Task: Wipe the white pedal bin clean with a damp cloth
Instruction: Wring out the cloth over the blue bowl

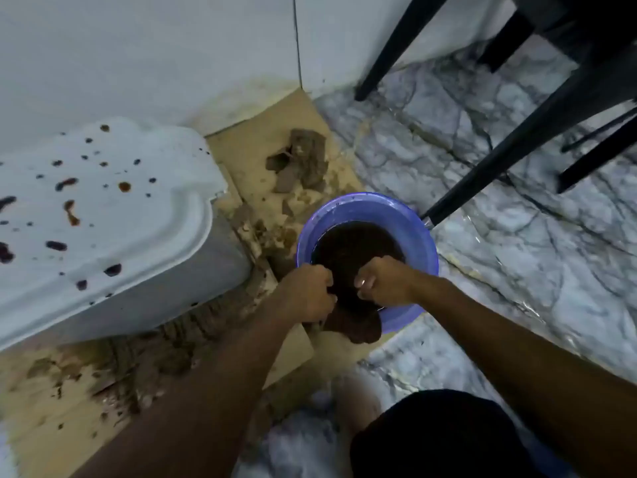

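Note:
The white pedal bin (pixel 113 236) stands at the left, its lid spattered with dark red-brown spots. To its right a blue basin (pixel 418 236) holds dark water. Over the basin's near rim my left hand (pixel 306 293) and my right hand (pixel 386 281) both grip a dark brown wet cloth (pixel 355 319). The cloth is bunched between the two fists, and its lower end hangs over the rim toward me.
Soggy torn cardboard (pixel 248 157) covers the floor under the bin and basin, with brown scraps (pixel 303 160) near the wall corner. Black chair legs (pixel 517 160) slant down at the right onto the marble floor (pixel 499 270), one ending beside the basin. White walls stand behind.

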`<state>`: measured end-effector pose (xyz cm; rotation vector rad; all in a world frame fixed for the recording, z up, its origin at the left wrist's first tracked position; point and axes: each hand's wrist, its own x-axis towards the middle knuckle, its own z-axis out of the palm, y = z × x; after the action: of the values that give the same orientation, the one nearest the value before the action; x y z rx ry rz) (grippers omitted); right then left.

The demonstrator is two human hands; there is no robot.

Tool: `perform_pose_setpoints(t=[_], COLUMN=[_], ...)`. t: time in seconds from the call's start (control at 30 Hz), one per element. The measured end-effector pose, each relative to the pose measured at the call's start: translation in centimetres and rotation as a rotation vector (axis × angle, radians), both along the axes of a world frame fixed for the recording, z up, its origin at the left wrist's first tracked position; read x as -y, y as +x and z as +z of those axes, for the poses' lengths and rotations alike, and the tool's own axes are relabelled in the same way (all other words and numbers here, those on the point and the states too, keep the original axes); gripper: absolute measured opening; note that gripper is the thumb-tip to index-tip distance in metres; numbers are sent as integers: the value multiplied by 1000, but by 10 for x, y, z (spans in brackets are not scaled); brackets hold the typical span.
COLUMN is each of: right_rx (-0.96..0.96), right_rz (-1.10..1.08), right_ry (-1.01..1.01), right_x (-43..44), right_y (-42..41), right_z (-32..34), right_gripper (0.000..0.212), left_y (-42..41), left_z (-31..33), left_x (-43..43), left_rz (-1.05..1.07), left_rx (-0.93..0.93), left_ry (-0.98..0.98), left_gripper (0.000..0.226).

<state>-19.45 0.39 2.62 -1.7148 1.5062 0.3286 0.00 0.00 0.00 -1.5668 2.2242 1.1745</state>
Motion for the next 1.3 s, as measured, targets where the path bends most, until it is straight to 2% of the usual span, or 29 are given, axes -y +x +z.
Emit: perform_pose_setpoints(t=[0.13,0.2,0.3,0.37,0.43,0.53,0.7,0.83,0.97,1.1,1.23,1.3], right_rx=[-69,-61,30,88,149,279,321,357,466,557,670,692], right_rz=[105,123,108,95,82,47,163,199,196,233,154,70], right_ry=[162,230,209,219,241,215,86,-85,-267,-360,-514,-673], right_x=[-11,-14,-14,-10,-7,-7,-7,-2,4,19,49,64], right_y=[-4,-7,-9,-8,-6,1,31,67,112,155,197,215], right_z=[-59,-78,-83,-72,-48,-4,76,143,202,256,282,277], right_gripper=[24,28,27,24,20,22,24,22,22,18,15,20], left_y=[-17,-25,-27,-21,-11,10,51,89,132,174,209,220], left_z=[-43,-50,-46,-36,-23,3,77,144,204,255,289,290], left_x=[-17,-23,-27,-31,-37,-50,-73,-91,-102,-94,-57,-34], left_rz=[-153,-194,-100,-1,73,142,263,413,524,616,755,844], left_rx=[204,244,146,54,-20,-112,-224,-217,-286,-306,-338,-267], left_ry=[-152,-187,-173,-138,-137,-140,-212,-330,-484,-585,-727,-854], left_gripper=[41,39,27,31,30,17,11,10,10,10,14,16])
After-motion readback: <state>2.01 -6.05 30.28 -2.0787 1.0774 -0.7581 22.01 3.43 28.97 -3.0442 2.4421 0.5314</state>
